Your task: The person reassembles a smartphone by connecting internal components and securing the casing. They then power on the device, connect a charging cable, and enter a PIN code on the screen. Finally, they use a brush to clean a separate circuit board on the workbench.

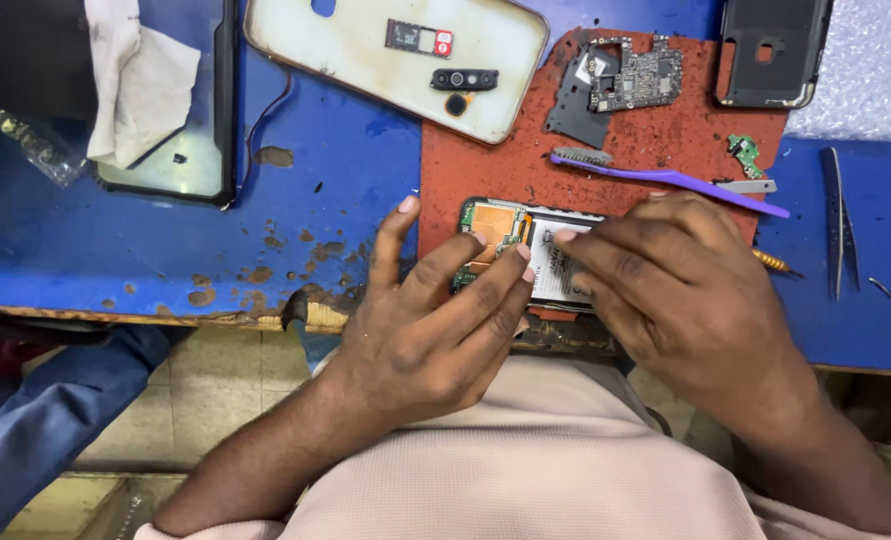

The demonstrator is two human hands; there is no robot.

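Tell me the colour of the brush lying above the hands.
Purple, seen in the head view: the brush.

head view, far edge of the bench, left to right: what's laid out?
White cloth on a dark phone screen → pale phone back cover holding small camera parts → grey circuit board on the red mat → black phone frame.

1. Two hands: left hand (435, 330), right hand (680, 290).
2. One opened phone (505, 235).
3. One white back cover (365, 50).
4. One black phone frame (773, 50).
5. One main circuit board (637, 75).
6. One small green board (744, 154).
7. One purple brush (665, 178).
8. One pair of tweezers (838, 220).
9. One white cloth (135, 80).
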